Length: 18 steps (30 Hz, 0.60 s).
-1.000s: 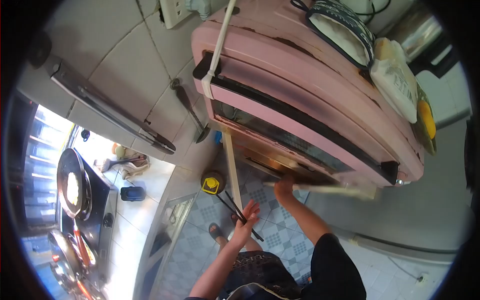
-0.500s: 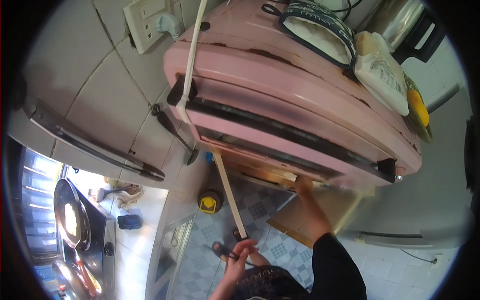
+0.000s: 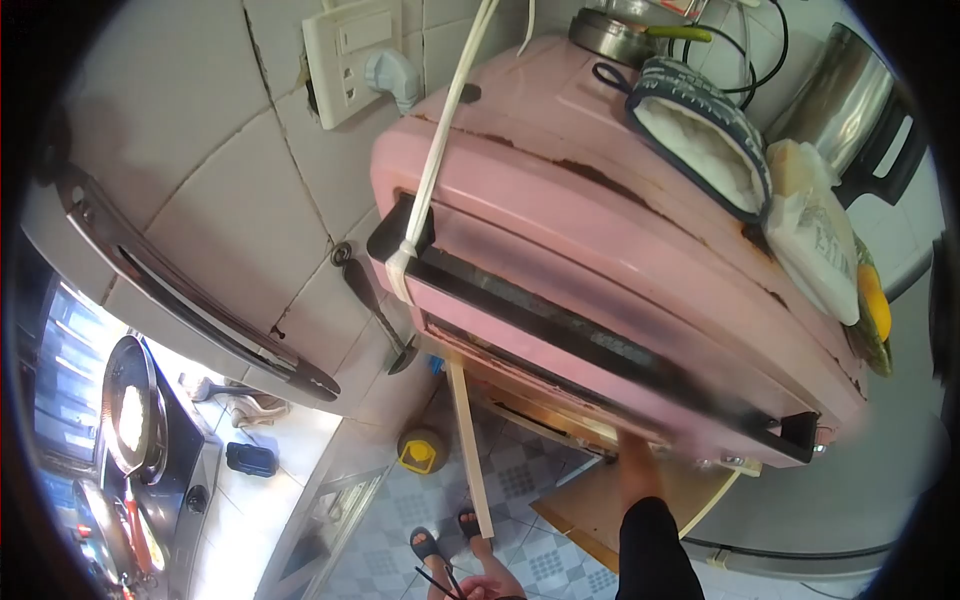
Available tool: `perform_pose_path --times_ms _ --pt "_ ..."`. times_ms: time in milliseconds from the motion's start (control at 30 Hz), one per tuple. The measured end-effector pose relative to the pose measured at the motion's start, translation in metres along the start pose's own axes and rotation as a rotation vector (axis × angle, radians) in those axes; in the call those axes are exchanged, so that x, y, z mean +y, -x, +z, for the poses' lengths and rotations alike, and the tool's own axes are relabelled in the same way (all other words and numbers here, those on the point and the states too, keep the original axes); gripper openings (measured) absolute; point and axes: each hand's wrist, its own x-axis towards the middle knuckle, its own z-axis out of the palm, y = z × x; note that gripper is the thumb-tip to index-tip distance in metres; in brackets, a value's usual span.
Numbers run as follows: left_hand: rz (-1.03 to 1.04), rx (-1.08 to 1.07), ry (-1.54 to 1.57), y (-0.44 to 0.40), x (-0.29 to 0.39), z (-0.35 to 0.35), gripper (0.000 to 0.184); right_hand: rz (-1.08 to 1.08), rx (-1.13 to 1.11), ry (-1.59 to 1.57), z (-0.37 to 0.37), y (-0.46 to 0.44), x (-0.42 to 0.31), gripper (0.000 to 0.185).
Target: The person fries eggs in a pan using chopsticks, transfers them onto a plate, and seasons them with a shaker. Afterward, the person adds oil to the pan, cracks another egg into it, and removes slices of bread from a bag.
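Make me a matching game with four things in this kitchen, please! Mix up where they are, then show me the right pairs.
Things:
1. Thin black sticks
2. Navy-and-white padded cloth mitt
3. Round black frying pan
4. Bare right forearm

Places:
A. On top of the pink metal oven
B. On the black stove
C. Partly hidden below the oven
D. In the bare left hand

Pairs: 1-D, 2-A, 3-B, 4-C.

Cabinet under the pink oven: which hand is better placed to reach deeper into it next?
Right hand, probably: its forearm enters the cabinet beneath the pink oven, though its fingers are hidden. The left hand is at the view's bottom edge, away from the cabinet, holding dark chopsticks.
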Motion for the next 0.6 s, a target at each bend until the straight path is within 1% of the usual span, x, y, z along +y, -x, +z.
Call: perform_pose_path --times_ms 233,367,433,467,500,533,567,600 --pt "0.026 0.001 -0.024 -0.006 0.007 0.004 0.031 0.053 0.012 -0.114 0.015 -0.008 0.008 0.035" --pt "0.052 0.004 -0.048 -0.002 0.015 0.009 0.030 0.082 0.078 -0.270 0.034 0.003 0.022 0.039" --pt "0.077 -0.002 -0.067 0.000 0.022 0.013 0.030 0.063 0.231 -0.492 0.068 0.001 0.036 0.042" --pt "0.094 -0.010 -0.079 0.001 0.027 0.017 0.031 -0.026 0.380 -0.735 0.108 -0.010 0.050 0.043" --pt "0.118 -0.018 -0.092 0.002 0.033 0.020 0.031 -0.276 0.569 -1.094 0.171 -0.037 0.069 0.044" --pt "0.144 -0.024 -0.109 0.005 0.039 0.024 0.031 0.087 0.517 -0.915 0.095 0.009 0.035 0.045" --pt "0.173 -0.030 -0.123 0.007 0.046 0.029 0.031 0.413 0.382 -0.738 0.005 0.063 -0.006 0.047" --pt "0.213 -0.038 -0.137 0.010 0.054 0.034 0.031 0.329 0.542 -0.928 -0.045 0.102 -0.029 0.049"
